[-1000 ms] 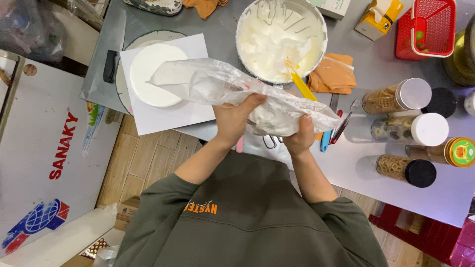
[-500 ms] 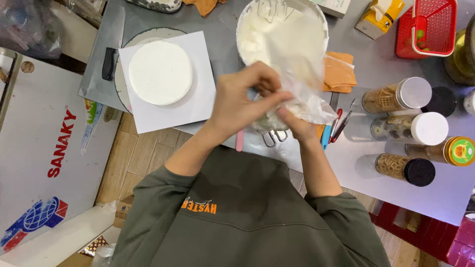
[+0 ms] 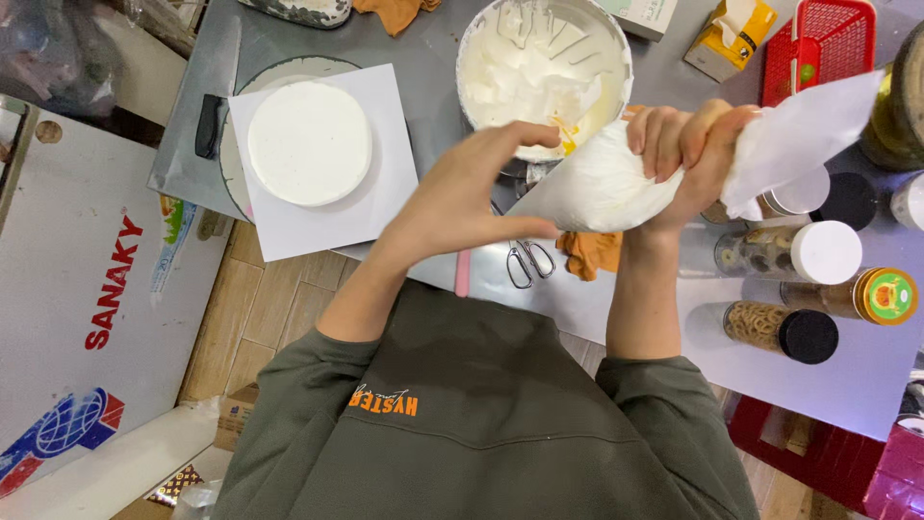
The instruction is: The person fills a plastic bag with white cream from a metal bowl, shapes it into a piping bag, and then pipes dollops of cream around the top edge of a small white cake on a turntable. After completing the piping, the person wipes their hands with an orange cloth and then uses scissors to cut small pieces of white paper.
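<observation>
My right hand [image 3: 688, 154] grips the twisted upper end of a clear piping bag [image 3: 606, 183] full of white cream, held above the table with its loose top flaring to the right. My left hand [image 3: 472, 197] cups the bag's pointed tip with thumb and fingers. Behind the hands stands a large white bowl of whipped cream [image 3: 539, 63]. A round white cake [image 3: 308, 143] rests on a white paper square [image 3: 380, 207] over a turntable at the left.
Scissors [image 3: 527, 262] and an orange cloth [image 3: 589, 252] lie on the grey table under the bag. Several lidded jars [image 3: 799, 252] stand at right, a red basket [image 3: 823, 43] and a yellow carton [image 3: 727, 39] behind. A white chest freezer [image 3: 87, 289] sits left.
The bag has been lifted and turned, its tip now pointing left toward my left hand. My right hand moved up to clamp the twisted top; the cake is uncovered.
</observation>
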